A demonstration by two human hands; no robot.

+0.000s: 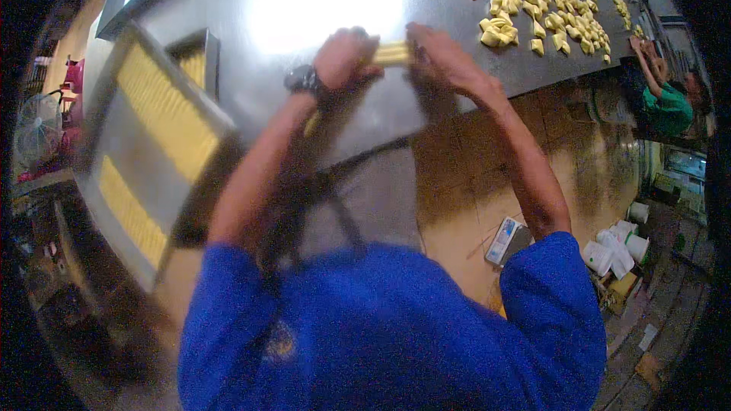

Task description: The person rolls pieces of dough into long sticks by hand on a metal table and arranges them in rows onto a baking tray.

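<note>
Between my hands lie several pale yellow dough sticks (394,53), side by side just over the metal worktop (335,118). My left hand (344,59), below a dark wristwatch, closes around their left end. At the right end, my right hand (443,59) has its fingers curled down against the sticks; motion blurs both hands, and the fingertips are partly hidden. A small yellow piece of dough (311,123) shows beside my left forearm. To the left, a large metal tray (141,128) holds two rows of similar dough sticks, with a bare strip between them.
Many cut dough pieces (537,7) lie scattered at the far right of the worktop. Another metal tray (207,49) with dough sits behind the large one. A person in green (670,106) works at the right. A scale-like device (509,242) and white buckets (628,243) stand lower right.
</note>
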